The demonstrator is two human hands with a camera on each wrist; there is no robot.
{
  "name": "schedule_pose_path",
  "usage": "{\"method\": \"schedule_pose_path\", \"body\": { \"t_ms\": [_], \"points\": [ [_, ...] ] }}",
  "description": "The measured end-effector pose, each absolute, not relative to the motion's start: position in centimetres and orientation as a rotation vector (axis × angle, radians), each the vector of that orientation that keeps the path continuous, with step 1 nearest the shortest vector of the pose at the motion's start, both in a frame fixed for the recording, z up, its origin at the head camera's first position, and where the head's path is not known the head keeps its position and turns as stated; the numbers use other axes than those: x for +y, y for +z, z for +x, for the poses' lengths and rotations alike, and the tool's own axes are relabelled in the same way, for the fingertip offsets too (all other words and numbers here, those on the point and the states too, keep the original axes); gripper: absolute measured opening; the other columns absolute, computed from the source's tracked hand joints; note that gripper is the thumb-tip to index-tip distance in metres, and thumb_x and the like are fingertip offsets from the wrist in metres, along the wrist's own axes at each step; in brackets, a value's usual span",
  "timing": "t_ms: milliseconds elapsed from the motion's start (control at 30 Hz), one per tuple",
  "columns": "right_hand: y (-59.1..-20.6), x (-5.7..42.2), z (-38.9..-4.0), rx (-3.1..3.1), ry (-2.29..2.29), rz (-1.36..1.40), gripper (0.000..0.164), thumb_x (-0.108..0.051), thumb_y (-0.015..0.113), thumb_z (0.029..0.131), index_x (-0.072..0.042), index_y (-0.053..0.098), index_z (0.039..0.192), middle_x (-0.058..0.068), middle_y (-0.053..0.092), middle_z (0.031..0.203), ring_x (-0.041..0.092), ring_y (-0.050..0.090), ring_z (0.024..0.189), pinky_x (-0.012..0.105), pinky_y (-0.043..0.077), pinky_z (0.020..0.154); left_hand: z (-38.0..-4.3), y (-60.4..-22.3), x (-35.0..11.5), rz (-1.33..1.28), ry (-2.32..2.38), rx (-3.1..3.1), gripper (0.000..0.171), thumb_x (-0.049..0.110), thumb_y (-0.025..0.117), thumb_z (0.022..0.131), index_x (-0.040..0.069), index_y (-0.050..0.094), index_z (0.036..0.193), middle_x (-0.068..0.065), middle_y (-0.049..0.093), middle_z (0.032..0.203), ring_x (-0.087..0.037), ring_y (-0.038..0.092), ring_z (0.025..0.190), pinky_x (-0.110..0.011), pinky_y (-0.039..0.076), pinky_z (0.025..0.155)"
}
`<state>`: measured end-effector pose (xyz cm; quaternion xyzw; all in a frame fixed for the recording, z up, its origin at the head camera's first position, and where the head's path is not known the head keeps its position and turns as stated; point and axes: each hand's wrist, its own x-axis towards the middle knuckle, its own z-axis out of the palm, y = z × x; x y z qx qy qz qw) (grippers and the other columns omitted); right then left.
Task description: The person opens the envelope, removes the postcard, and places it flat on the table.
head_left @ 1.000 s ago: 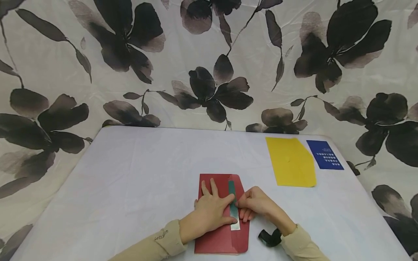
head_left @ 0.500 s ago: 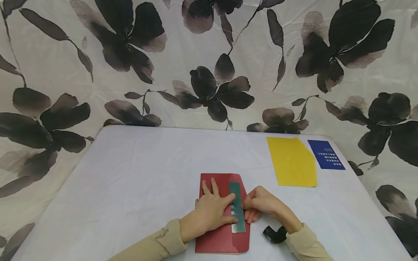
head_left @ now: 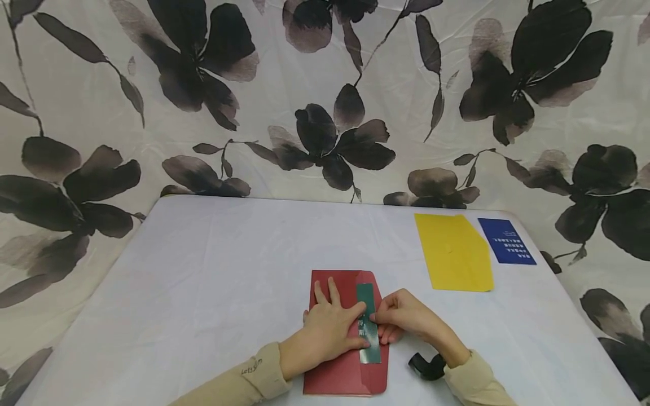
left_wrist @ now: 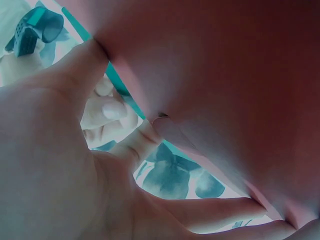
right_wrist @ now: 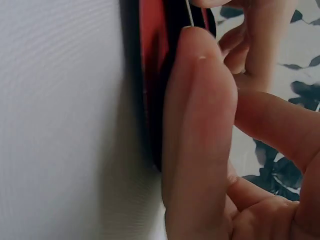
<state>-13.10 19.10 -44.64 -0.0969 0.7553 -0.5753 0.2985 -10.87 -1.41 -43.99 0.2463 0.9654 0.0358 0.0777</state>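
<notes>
A red envelope lies on the white table with its flap open to the right. Out of its mouth, over the flap, sticks a green card with pale lettering; the rest of it is hidden inside. My left hand presses on the envelope with fingers spread, thumb and index finger at the mouth. On the card's right edge, thumb and finger of my right hand pinch it. In the left wrist view the card's edge shows as a thin strip along the red paper.
A yellow envelope lies at the back right. Beside it, near the table's right edge, is a blue card with white lettering. A black wrist camera sits at my right cuff.
More of the green card shows than one second ago; it has slid to the right out of the envelope with my right hand. My left hand stays in place on the envelope.
</notes>
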Motion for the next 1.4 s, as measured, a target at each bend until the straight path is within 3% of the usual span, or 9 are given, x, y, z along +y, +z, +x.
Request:
{"method": "schedule_pose_path", "body": {
  "t_ms": [233,467,733,1100,1400],
  "points": [
    [-44.6,19.1,-13.2,1.967,-1.554,-0.23,0.023,-0.008,0.067,0.092,0.008,0.06,0.078,0.014,0.066,0.062,0.016,0.067,0.051,0.023,0.053,0.049,-11.0,-44.0,-1.4,0.735,0.105,2.882,0.053,0.072,0.065,0.079,0.03,0.047,0.107,-0.036,0.033,0.149,-0.063,0.032,0.131,-0.052,0.057,0.057],
    [-44.8,19.1,-13.5,1.907,-1.598,-0.197,0.028,-0.01,0.065,0.094,0.01,0.049,0.105,0.015,0.067,0.063,0.017,0.067,0.05,0.025,0.054,0.048,-11.1,-44.0,-1.5,0.734,0.1,2.875,0.058,0.073,0.064,0.079,0.033,0.05,0.118,-0.036,0.032,0.15,-0.063,0.031,0.132,-0.052,0.058,0.059],
    [-45.3,19.1,-13.4,1.901,-1.583,-0.298,0.021,-0.004,0.06,0.096,0.01,0.059,0.08,0.01,0.065,0.059,0.013,0.065,0.048,0.022,0.052,0.048,-10.9,-44.0,-1.5,0.738,0.122,2.885,0.055,0.073,0.065,0.079,0.03,0.048,0.11,-0.037,0.032,0.149,-0.064,0.031,0.132,-0.051,0.057,0.057],
    [-45.1,19.4,-13.2,1.932,-1.551,-0.311,0.02,-0.002,0.059,0.096,0.01,0.059,0.081,0.012,0.065,0.061,0.013,0.065,0.048,0.022,0.051,0.047,-10.9,-44.0,-1.4,0.72,0.134,2.877,0.055,0.073,0.066,0.078,0.031,0.048,0.109,-0.036,0.032,0.15,-0.063,0.031,0.132,-0.052,0.057,0.058],
    [-44.9,20.4,-13.1,1.952,-1.529,-0.324,0.017,-0.002,0.059,0.096,0.009,0.056,0.084,0.013,0.066,0.062,0.015,0.065,0.049,0.023,0.053,0.048,-10.8,-44.3,-1.3,0.714,0.108,2.883,0.067,0.073,0.065,0.078,0.037,0.049,0.132,-0.035,0.032,0.15,-0.062,0.031,0.132,-0.051,0.058,0.06]
  ]
}}
